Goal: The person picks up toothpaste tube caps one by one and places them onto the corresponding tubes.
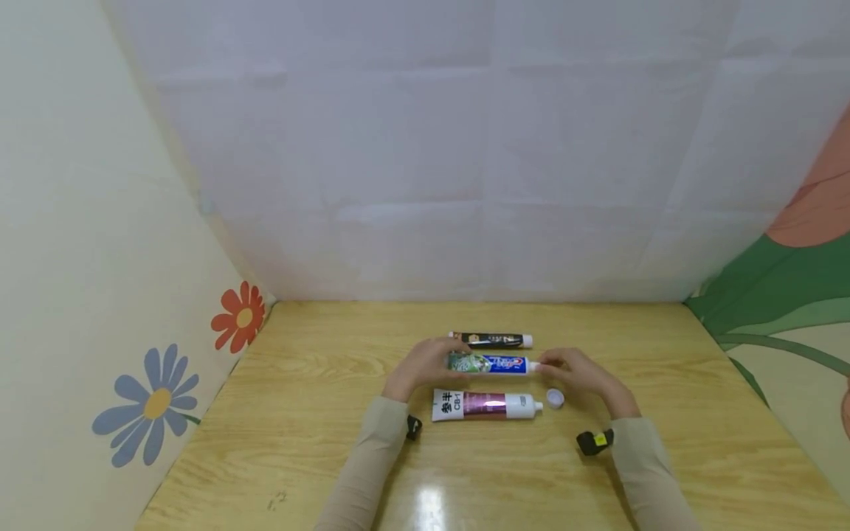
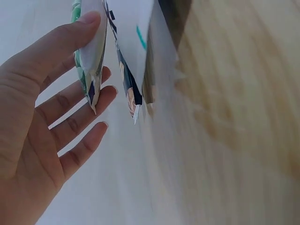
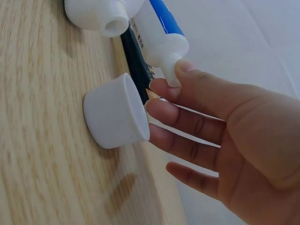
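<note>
My left hand (image 1: 426, 367) pinches the flat tail end of a blue and green toothpaste tube (image 1: 508, 364) between thumb and fingers. At its other end, my right hand (image 1: 583, 373) pinches the narrow white tip (image 3: 169, 70) between thumb and index finger. The left wrist view shows this tube held off the table. Nearer to me lies a white and pink toothpaste tube (image 1: 485, 405), its bare nozzle (image 3: 115, 26) pointing right with an opening. A loose white cap (image 3: 112, 115) rests on the table just below my right hand, apart from that nozzle.
Behind the held tube lies a black toothpaste tube (image 1: 494, 340) with a white cap, parallel to the others. The wooden table (image 1: 299, 442) meets a white sheet (image 1: 425, 184) at the back and painted walls with flowers (image 1: 157, 404) at the sides.
</note>
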Demonstrator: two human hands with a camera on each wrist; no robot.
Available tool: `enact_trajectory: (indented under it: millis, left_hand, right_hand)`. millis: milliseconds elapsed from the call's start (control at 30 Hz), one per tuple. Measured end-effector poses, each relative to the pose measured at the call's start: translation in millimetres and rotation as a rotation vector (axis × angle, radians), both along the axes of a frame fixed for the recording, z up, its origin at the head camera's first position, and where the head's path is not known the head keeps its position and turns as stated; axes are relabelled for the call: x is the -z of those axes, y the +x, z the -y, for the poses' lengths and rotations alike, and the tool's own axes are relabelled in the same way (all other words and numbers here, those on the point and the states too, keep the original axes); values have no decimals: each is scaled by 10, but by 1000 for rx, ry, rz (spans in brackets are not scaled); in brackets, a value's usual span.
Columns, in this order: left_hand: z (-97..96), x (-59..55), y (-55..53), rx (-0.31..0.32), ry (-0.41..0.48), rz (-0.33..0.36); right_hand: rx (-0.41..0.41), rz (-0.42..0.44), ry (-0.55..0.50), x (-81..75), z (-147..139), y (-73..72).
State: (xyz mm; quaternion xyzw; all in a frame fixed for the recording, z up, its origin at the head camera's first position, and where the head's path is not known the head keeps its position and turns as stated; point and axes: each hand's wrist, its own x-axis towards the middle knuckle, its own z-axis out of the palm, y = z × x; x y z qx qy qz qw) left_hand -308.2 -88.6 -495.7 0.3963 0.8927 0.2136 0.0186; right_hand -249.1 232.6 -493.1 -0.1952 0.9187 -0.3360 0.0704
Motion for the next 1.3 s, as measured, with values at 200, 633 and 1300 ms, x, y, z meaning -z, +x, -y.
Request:
enact_trajectory:
  millis: [200, 633, 1300]
  left_hand:
    - [-8, -8, 2, -15, -32, -2]
    - [-62, 14, 22, -33, -71, -2]
    - [-111, 21, 61, -75, -98, 45]
  right_hand:
    - [5, 3, 4, 6, 12, 2]
    - [3, -36, 6, 61, 6, -1]
    - [20, -36, 46, 129, 26, -18]
